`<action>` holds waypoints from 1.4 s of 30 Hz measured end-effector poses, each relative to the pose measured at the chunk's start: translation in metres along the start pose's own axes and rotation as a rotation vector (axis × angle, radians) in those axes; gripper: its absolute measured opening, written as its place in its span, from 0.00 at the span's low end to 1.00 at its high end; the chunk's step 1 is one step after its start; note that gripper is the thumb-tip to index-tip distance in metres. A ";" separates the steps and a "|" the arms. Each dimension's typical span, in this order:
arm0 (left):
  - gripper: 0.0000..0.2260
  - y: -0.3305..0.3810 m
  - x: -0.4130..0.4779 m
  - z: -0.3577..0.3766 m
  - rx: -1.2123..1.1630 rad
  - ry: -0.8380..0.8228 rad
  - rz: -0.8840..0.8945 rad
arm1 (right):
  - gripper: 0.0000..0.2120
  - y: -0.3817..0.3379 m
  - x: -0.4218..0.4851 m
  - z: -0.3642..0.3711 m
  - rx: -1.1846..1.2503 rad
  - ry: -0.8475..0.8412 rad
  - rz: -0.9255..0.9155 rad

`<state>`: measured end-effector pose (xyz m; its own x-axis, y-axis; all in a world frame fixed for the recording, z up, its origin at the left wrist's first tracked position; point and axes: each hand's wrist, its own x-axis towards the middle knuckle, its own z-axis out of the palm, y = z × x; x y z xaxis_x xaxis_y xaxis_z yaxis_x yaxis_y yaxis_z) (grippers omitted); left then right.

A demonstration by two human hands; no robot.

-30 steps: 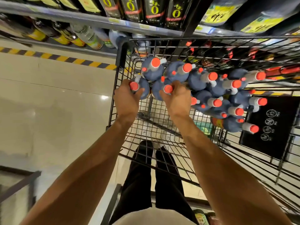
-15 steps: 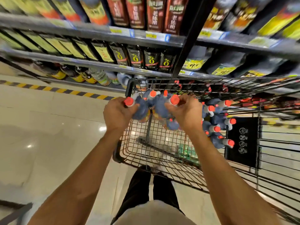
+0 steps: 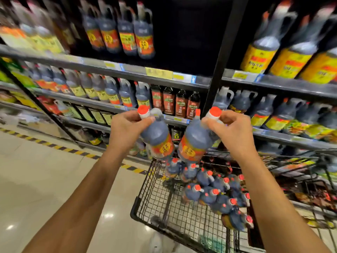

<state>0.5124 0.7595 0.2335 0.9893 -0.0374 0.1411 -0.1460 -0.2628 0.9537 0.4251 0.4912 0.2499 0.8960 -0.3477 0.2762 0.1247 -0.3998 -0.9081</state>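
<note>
My left hand (image 3: 125, 128) grips the neck of a dark sauce bottle (image 3: 158, 137) with an orange cap and red label. In my right hand (image 3: 231, 130) is a second bottle of the same kind (image 3: 195, 141), held by its neck and handle. Both bottles hang raised in front of the shelves, above the black wire shopping cart (image 3: 145, 196). Several more orange-capped bottles (image 3: 215, 192) lie packed together in the cart below.
Store shelves (image 3: 127, 69) stacked with dark sauce bottles fill the view ahead, split by a black upright post (image 3: 224, 55). One shelf bay at the upper middle is dark. A yellow-and-black floor stripe (image 3: 60, 147) runs along the shelf base. Glossy tile floor lies at left.
Both hands have lifted a bottle each out of the cart, up to shelf height. The view has tilted up from the cart to the shelves.
</note>
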 end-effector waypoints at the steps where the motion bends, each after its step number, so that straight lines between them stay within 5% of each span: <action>1: 0.05 0.011 0.000 -0.004 0.003 0.021 0.023 | 0.06 -0.012 0.003 -0.004 0.016 -0.013 -0.033; 5: 0.05 0.051 -0.004 -0.023 -0.016 0.078 0.094 | 0.04 -0.053 0.013 -0.010 0.076 -0.059 -0.139; 14: 0.04 0.085 0.001 -0.089 -0.098 0.109 0.223 | 0.17 -0.111 0.021 0.029 0.095 -0.098 -0.241; 31: 0.05 0.033 0.080 -0.283 -0.097 -0.046 0.316 | 0.09 -0.189 0.019 0.224 -0.034 -0.034 -0.242; 38: 0.08 0.017 0.116 -0.311 -0.085 -0.078 0.270 | 0.13 -0.198 0.035 0.264 -0.055 -0.039 -0.238; 42: 0.06 0.017 0.142 -0.303 -0.086 -0.109 0.285 | 0.06 -0.188 0.057 0.270 -0.082 -0.023 -0.216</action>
<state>0.6505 1.0419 0.3499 0.9022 -0.2022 0.3811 -0.4123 -0.1441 0.8996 0.5682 0.7757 0.3513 0.8616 -0.2276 0.4536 0.2807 -0.5310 -0.7995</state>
